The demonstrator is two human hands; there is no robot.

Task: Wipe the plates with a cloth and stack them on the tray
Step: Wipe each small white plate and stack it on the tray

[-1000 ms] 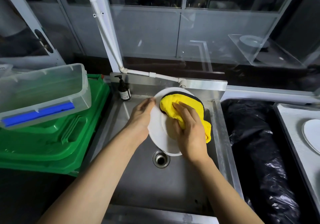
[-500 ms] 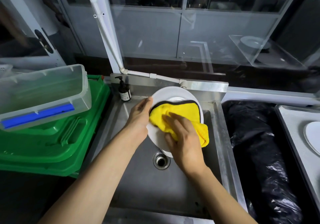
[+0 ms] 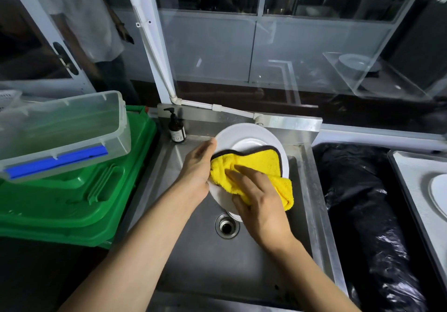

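Observation:
A white plate (image 3: 244, 134) is held tilted over the steel sink (image 3: 193, 251). My left hand (image 3: 197, 169) grips its left rim, thumb on the front, fingers hidden behind. A yellow cloth (image 3: 254, 164) with a dark edge lies across the plate's lower half. My right hand (image 3: 256, 200) presses it flat with spread fingers, and a corner of cloth hangs off to the right. At the far right a metal tray (image 3: 413, 174) holds another white plate (image 3: 440, 194), cut off by the frame edge.
A dark soap pump bottle (image 3: 176, 129) stands at the sink's back left corner. A clear plastic box (image 3: 63, 128) sits on a green crate (image 3: 72, 203) to the left. A black bag (image 3: 362, 203) fills the bin between sink and tray. A person (image 3: 96, 21) stands behind the glass.
My right hand has slid the cloth down and left across the plate, baring its upper part. The plate now faces me more fully. My left hand keeps its hold on the rim.

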